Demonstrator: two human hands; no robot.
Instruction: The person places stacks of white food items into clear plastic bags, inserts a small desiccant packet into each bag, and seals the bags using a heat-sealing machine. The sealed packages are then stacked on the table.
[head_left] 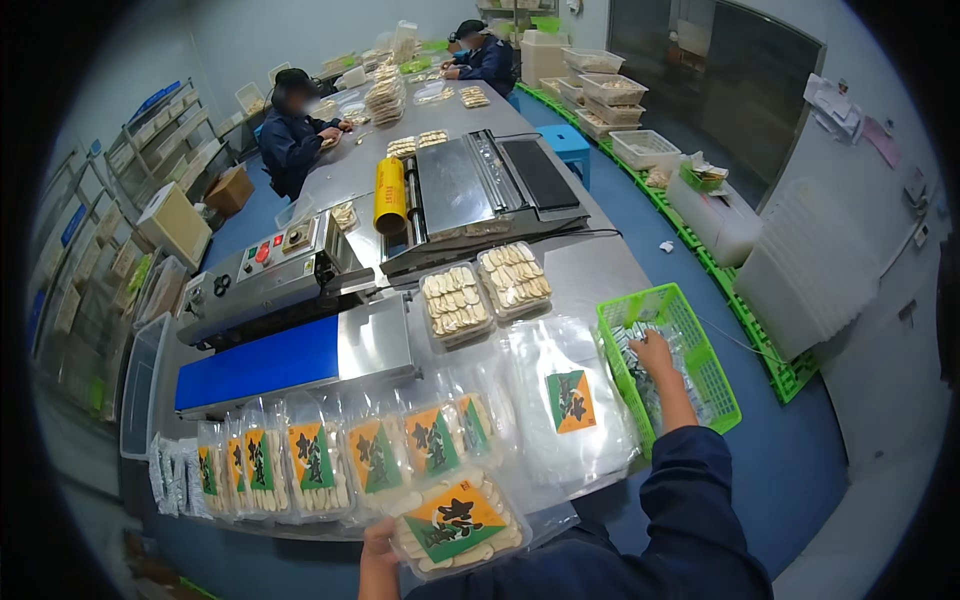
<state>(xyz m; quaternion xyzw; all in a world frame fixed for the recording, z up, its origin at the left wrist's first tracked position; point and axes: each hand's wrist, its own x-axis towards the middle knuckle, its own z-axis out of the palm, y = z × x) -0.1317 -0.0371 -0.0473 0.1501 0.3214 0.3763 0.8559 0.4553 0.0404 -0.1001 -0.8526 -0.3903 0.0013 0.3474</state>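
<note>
My left hand (378,545) grips the left edge of a clear bagged tray of pale slices (462,525), held tilted in front of the table's near edge. An orange and green label shows through its bag. My right hand (652,352) reaches into a green plastic basket (722,412) at the right, its fingers closed on one of the small silvery packets (690,385) lying inside. What exactly is pinched is partly hidden. Left of the basket lies a stack of flat clear bags (540,450), the top one bearing the same label.
Several bagged trays (318,470) line the near edge. Behind them stands a sealing machine (270,270) with a blue belt (265,365). Two unbagged trays (513,277) sit near a wrapping machine (460,190) with a yellow roll (390,195). Two co-workers (290,135) sit farther along the table.
</note>
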